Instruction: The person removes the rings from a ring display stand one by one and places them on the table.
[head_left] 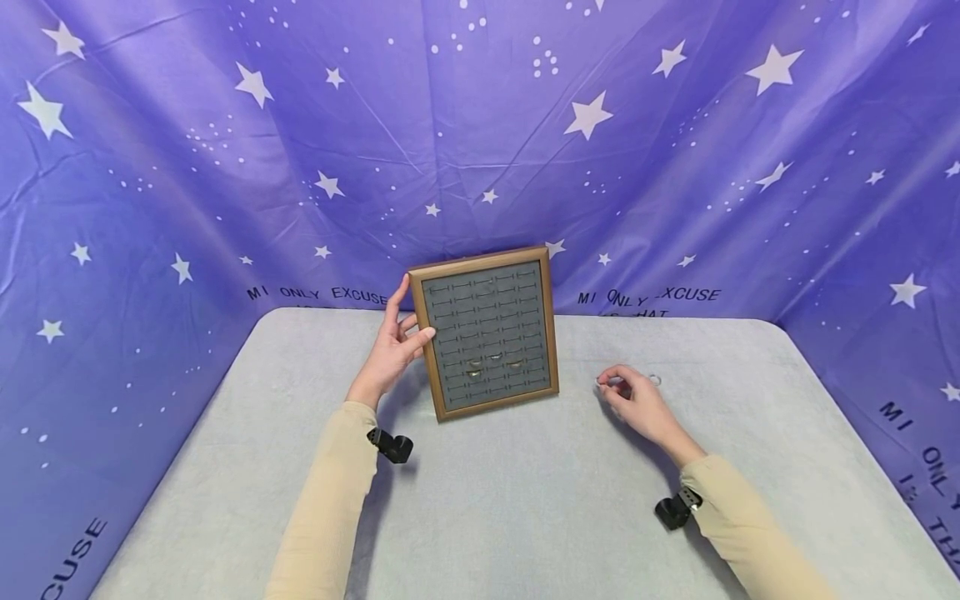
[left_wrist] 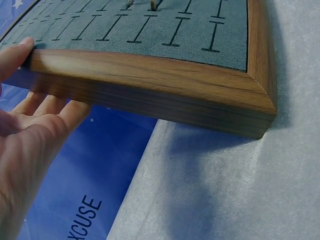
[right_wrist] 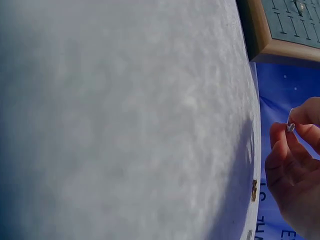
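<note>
My left hand (head_left: 387, 357) grips the left edge of a wooden-framed ring display board (head_left: 553, 333), thumb on the front and fingers behind. The board is tilted up on the table, its grey slotted padding facing me. Several rings (head_left: 474, 374) sit in its lower slots. To the right of the board, my right hand (head_left: 639, 405) pinches a small silver ring (right_wrist: 290, 127) with a sparkling stone between thumb and fingertips. Behind that hand, another ring (head_left: 656, 380) shows on the table. In the left wrist view the board's wooden frame (left_wrist: 150, 75) runs past my fingers.
A light grey cloth covers the table (head_left: 510, 500). Purple curtains (head_left: 480, 125) with white stars and printed letters hang behind and along both sides, close behind the board. A gold-coloured piece (right_wrist: 254, 190) lies near the table's far edge in the right wrist view.
</note>
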